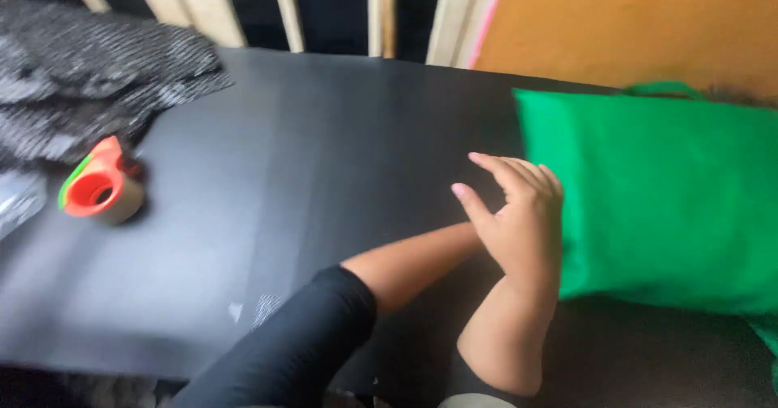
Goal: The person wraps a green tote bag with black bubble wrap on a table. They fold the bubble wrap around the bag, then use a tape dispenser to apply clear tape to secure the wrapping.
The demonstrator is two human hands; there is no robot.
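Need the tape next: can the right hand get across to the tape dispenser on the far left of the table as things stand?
Probably yes, with a long stretch. The right hand sits by the green bag, and bare black table lies between it and the tape dispenser.

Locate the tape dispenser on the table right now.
In the head view the orange-red tape dispenser sits at the left of the black table, just below the grey knitted cloth, well apart from both hands and the green bag.

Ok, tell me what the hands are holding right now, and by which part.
The right hand holds nothing, fingers spread flat by the left edge of the green fabric bag. The left hand is hidden behind it, so its hold cannot be told.
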